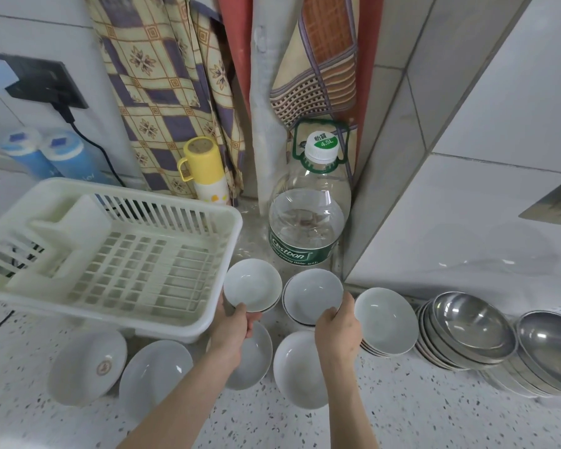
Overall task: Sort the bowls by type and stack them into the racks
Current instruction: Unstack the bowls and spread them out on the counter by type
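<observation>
Beside rack (110,254), hand-held (237,322) bowl (251,285)

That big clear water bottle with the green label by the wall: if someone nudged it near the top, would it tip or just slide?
The large clear plastic water bottle looks roughly half full, so its weight probably sits low; a nudge would more likely slide it than tip it. Its base looks wide, which should also steady it. The green carry handle at the neck suggests it is heavy to lift.

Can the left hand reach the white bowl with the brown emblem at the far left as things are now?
Probably not yet: the left hand grips a white bowl by its rim. The emblem bowl lies uncovered on the counter in front of the dish rack, so the way seems free once that hand is emptied.
</observation>
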`<action>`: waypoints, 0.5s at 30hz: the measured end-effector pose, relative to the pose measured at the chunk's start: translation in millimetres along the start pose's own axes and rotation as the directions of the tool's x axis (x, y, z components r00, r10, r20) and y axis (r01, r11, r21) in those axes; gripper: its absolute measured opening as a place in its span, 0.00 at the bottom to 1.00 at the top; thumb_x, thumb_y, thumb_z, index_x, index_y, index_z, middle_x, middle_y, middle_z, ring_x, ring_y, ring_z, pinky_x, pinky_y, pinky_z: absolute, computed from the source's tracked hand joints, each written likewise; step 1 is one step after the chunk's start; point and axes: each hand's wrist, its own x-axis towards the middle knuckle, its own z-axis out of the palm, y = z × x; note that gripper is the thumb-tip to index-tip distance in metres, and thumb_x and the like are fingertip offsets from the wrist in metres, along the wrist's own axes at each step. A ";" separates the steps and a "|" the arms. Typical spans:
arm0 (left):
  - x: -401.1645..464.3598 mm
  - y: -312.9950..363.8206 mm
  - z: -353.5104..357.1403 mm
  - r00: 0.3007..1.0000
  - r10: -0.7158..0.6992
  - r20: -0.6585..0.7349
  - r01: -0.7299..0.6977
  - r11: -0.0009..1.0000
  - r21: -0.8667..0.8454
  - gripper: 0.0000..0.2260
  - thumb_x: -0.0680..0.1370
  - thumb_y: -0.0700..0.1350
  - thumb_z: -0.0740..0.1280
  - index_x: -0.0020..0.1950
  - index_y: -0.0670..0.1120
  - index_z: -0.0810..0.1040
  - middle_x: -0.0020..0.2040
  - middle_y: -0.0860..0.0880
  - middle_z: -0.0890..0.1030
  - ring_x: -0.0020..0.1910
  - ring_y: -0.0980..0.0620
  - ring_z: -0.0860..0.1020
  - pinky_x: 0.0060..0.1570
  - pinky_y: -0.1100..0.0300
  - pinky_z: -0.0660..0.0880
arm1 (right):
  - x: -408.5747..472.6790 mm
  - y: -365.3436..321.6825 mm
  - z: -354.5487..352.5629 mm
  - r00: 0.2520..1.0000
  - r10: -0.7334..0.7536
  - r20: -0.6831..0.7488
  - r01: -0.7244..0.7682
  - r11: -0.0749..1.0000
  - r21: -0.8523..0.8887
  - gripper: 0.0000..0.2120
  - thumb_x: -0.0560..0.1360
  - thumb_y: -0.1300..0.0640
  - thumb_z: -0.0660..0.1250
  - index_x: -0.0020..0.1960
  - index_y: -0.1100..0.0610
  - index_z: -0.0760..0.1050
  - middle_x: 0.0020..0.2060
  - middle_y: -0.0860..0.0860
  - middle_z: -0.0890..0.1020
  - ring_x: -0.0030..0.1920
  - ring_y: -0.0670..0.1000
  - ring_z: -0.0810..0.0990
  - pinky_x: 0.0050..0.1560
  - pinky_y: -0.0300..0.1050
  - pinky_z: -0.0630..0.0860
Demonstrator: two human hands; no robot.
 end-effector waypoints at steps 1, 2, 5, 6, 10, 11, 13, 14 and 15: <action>-0.4 -1.0 -0.7 1.000 -0.011 0.000 0.011 1.000 -0.006 0.24 0.82 0.35 0.58 0.74 0.56 0.63 0.42 0.38 0.82 0.33 0.52 0.76 0.20 0.68 0.63 | -1.8 1.4 -0.6 1.000 -0.010 -0.014 0.010 1.000 0.019 0.20 0.80 0.64 0.53 0.72 0.58 0.65 0.46 0.63 0.82 0.43 0.63 0.77 0.41 0.48 0.69; -1.0 -1.9 -1.7 1.000 -0.024 0.005 0.024 1.000 -0.008 0.25 0.82 0.36 0.58 0.75 0.57 0.62 0.40 0.38 0.82 0.32 0.53 0.75 0.22 0.67 0.64 | -3.5 2.8 -1.1 0.999 -0.017 -0.032 0.018 0.999 0.040 0.20 0.80 0.64 0.53 0.72 0.57 0.65 0.45 0.62 0.82 0.41 0.61 0.76 0.39 0.47 0.68; -5.1 -2.7 -3.7 0.999 -0.031 0.029 0.031 1.000 -0.003 0.26 0.82 0.38 0.59 0.75 0.61 0.60 0.36 0.41 0.84 0.28 0.54 0.71 0.25 0.65 0.65 | -10.4 4.7 -4.5 0.995 0.000 -0.098 0.013 0.992 0.126 0.20 0.80 0.63 0.53 0.71 0.53 0.66 0.40 0.57 0.81 0.38 0.58 0.73 0.38 0.47 0.68; -7.4 -2.5 -4.1 0.999 -0.022 0.038 0.022 1.000 -0.004 0.27 0.82 0.37 0.60 0.75 0.62 0.60 0.37 0.41 0.84 0.27 0.54 0.72 0.25 0.64 0.66 | -14.0 5.4 -6.0 0.993 0.009 -0.114 0.010 0.985 0.170 0.20 0.80 0.62 0.54 0.71 0.52 0.66 0.38 0.55 0.80 0.37 0.58 0.74 0.38 0.47 0.69; -16.3 -1.7 -4.7 0.996 0.027 0.082 -0.024 0.999 -0.041 0.28 0.81 0.35 0.58 0.75 0.62 0.61 0.43 0.37 0.81 0.22 0.59 0.74 0.22 0.66 0.64 | -32.7 10.3 -14.1 0.990 0.062 -0.126 -0.007 0.918 0.397 0.21 0.80 0.59 0.55 0.72 0.47 0.64 0.32 0.51 0.80 0.38 0.53 0.80 0.37 0.47 0.72; -18.3 -1.8 -4.6 0.995 0.037 0.088 -0.032 0.998 -0.053 0.28 0.81 0.34 0.58 0.75 0.62 0.61 0.42 0.37 0.81 0.22 0.59 0.73 0.22 0.66 0.63 | -36.2 12.4 -16.3 0.988 0.081 -0.128 -0.017 0.899 0.439 0.21 0.81 0.58 0.55 0.72 0.46 0.64 0.32 0.51 0.81 0.38 0.51 0.81 0.36 0.44 0.71; -21.9 -2.6 -5.9 0.995 0.054 0.089 -0.046 0.995 -0.089 0.27 0.81 0.34 0.59 0.74 0.60 0.62 0.40 0.37 0.80 0.22 0.59 0.72 0.21 0.67 0.63 | -43.5 15.7 -21.1 0.985 0.102 -0.142 -0.018 0.866 0.499 0.21 0.81 0.57 0.55 0.72 0.45 0.63 0.30 0.51 0.82 0.35 0.44 0.80 0.34 0.40 0.70; -23.8 -3.2 -6.9 0.994 0.062 0.086 -0.053 0.993 -0.107 0.26 0.81 0.34 0.59 0.74 0.58 0.63 0.39 0.37 0.80 0.22 0.58 0.71 0.21 0.67 0.63 | -47.6 16.4 -23.6 0.982 0.108 -0.154 -0.012 0.853 0.522 0.21 0.80 0.57 0.56 0.72 0.45 0.64 0.29 0.51 0.82 0.34 0.42 0.80 0.34 0.40 0.70; -26.2 -3.7 -8.3 0.994 0.071 0.086 -0.061 0.991 -0.117 0.25 0.81 0.34 0.59 0.74 0.57 0.64 0.38 0.37 0.80 0.22 0.58 0.70 0.20 0.66 0.63 | -51.7 16.9 -26.0 0.980 0.111 -0.166 -0.003 0.840 0.542 0.21 0.80 0.57 0.56 0.71 0.45 0.65 0.29 0.50 0.82 0.34 0.41 0.80 0.34 0.40 0.70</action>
